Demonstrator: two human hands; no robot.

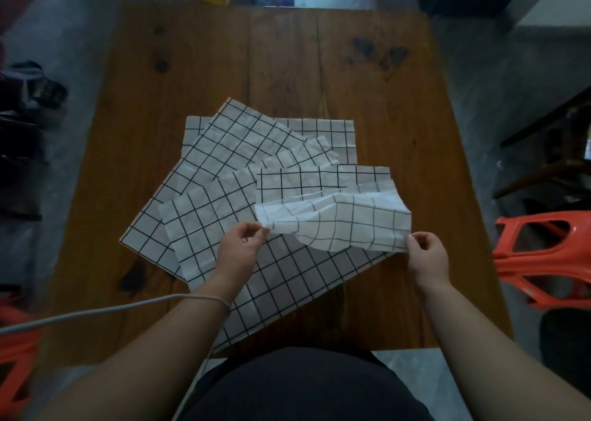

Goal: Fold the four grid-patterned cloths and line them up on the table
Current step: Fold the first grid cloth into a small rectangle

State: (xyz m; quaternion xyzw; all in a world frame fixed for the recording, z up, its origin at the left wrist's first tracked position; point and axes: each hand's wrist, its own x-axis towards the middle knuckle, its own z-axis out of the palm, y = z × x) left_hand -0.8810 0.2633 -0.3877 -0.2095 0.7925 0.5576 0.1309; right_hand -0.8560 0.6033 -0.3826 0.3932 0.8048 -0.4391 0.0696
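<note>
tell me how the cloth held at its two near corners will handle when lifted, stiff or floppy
Probably floppy: the held cloth sags and crumples between the left hand and right hand. Likely light, since fingertip pinches alone raise it. It may drag the loosely overlapped cloths beneath.

Dim, bluish light; brightest glare beyond the table's [192, 69] far edge; edges blurred, wide-angle bowed.
</note>
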